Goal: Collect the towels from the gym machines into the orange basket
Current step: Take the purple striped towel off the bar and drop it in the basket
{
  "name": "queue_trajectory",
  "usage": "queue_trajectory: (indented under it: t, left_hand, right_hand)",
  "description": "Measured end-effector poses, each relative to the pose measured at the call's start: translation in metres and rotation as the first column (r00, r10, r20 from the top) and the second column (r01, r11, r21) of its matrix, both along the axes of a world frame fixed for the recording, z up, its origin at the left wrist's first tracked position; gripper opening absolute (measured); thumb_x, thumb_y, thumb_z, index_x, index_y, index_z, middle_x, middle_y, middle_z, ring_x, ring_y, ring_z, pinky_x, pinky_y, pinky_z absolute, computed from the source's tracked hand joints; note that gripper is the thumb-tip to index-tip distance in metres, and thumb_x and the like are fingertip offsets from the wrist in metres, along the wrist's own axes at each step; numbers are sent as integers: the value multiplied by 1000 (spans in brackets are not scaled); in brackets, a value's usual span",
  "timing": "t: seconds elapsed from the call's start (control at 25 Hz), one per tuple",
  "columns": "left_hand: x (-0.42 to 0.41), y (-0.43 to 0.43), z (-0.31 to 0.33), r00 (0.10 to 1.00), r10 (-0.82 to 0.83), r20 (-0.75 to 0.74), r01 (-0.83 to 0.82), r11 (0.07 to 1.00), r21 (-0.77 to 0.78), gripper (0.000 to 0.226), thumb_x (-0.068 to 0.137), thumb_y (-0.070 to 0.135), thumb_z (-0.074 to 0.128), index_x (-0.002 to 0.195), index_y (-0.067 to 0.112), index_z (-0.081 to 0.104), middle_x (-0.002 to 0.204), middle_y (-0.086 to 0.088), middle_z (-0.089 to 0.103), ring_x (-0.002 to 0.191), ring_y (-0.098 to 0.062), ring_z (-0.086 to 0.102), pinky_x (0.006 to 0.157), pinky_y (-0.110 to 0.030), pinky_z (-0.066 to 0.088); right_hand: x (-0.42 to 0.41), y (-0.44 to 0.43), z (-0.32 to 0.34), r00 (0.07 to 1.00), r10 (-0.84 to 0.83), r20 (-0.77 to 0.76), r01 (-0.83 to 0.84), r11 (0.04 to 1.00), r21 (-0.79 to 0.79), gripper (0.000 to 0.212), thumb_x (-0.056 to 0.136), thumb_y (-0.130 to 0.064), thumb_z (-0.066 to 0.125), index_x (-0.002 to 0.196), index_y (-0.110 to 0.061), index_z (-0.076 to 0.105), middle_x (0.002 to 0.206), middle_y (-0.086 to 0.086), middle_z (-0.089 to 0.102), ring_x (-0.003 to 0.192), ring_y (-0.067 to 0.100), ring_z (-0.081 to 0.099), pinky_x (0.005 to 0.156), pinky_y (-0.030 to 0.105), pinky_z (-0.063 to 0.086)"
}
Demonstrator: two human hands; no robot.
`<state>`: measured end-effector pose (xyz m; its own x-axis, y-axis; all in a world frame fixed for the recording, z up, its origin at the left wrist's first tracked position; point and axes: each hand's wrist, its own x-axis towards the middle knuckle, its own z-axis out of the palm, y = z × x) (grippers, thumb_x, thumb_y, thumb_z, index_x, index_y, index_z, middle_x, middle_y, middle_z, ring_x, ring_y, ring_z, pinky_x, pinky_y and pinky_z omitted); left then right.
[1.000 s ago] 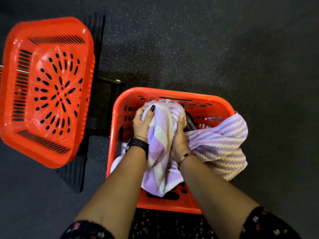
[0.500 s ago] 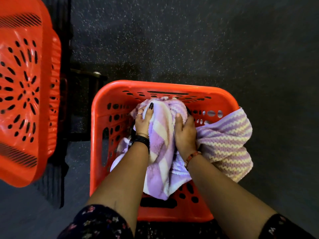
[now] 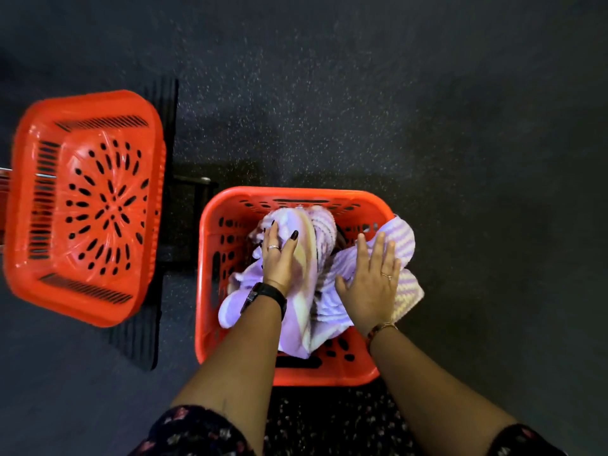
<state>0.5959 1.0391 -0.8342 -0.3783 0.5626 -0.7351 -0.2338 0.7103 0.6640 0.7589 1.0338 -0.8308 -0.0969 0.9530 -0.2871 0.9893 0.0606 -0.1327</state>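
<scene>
An orange basket point(image 3: 210, 284) stands on the dark floor just in front of me. Purple and cream striped towels point(image 3: 316, 311) are bunched inside it, and one zigzag-patterned towel point(image 3: 404, 245) hangs over the right rim. My left hand point(image 3: 278, 258) lies flat on the towel bundle in the middle of the basket, fingers spread. My right hand point(image 3: 371, 278) rests palm down on the zigzag towel near the right rim, fingers apart. Neither hand grips the cloth.
A second orange basket point(image 3: 88, 205), with nothing inside it, sits to the left on a black ribbed mat point(image 3: 141, 337). A dark metal frame part point(image 3: 194, 185) lies between the two baskets. Speckled dark rubber floor point(image 3: 362, 110) stretches ahead and to the right.
Both hands have let go of the bundled towel and now lie flat and spread on the towels. My right hand has moved right onto the zigzag towel.
</scene>
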Motion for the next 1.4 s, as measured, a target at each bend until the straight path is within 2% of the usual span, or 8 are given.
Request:
queue_trajectory:
  t: [0.32,0.48,0.64,0.92,1.04,1.16,1.28,1.4]
  left_hand:
    - [1,-34,-28,999,-37,5,37,999,0,88,71,67,50,149,40,21,162,12,9,149,-10,12,121,-39,16]
    - [-9,-36,-13,1000,-10,-1,10,1000,-4,89,71,61,47,151,31,21,162,7,7,149,-10,7,117,-28,8]
    - [-24,-35,-10,1000,23,-11,-23,1000,7,95,70,60,43,153,21,18,162,2,8,149,-12,9,117,-22,9]
    - [-51,-46,-51,979,196,54,-197,980,28,87,74,71,58,146,30,35,152,-1,40,141,-19,37,119,-45,27]
    - [-53,-42,-41,997,74,14,-74,996,-40,70,84,60,57,145,29,38,151,-8,40,140,-24,38,119,-34,25]
    - [-40,-38,-49,992,47,-115,-53,997,-49,89,76,62,53,150,18,30,156,0,30,144,-17,28,120,-30,20]
    - [-23,-50,-95,989,109,-96,-118,988,-100,108,60,82,56,147,21,34,151,-2,41,139,-19,39,116,-42,31]
    - [-12,-57,-139,985,170,-42,-175,969,-175,113,50,87,64,141,22,42,140,0,54,130,-15,50,111,-42,40]
  right_hand:
    - [23,-14,-32,933,255,255,-272,962,34,38,80,-10,40,104,-10,69,123,14,65,135,37,42,112,49,8]
    - [-9,1,-17,979,22,-205,-45,993,-111,54,83,-16,22,115,-10,66,121,12,66,139,35,37,111,44,18]
    - [-66,6,-2,766,-277,-580,139,953,-271,40,93,4,34,123,-5,60,135,16,56,145,32,25,115,31,18]
    - [-148,-6,24,455,-499,-738,96,851,-516,31,96,1,41,121,-6,59,119,-3,58,114,11,52,98,9,36]
    - [-136,-1,2,637,-287,-716,-26,920,-392,41,98,-14,41,139,-6,44,147,7,42,139,21,33,118,37,23]
    - [-98,2,-42,972,-25,-235,-41,962,-270,73,91,-56,37,153,-28,11,163,2,-1,149,32,-8,115,59,-6]
    - [-76,1,-68,959,-274,-76,226,896,-382,91,83,-69,46,150,-40,-7,160,7,-20,144,40,-21,107,72,0]
    - [-79,4,-111,856,-410,-316,225,845,-486,90,89,-56,51,150,-30,-11,161,9,-15,147,33,-18,117,57,-2]
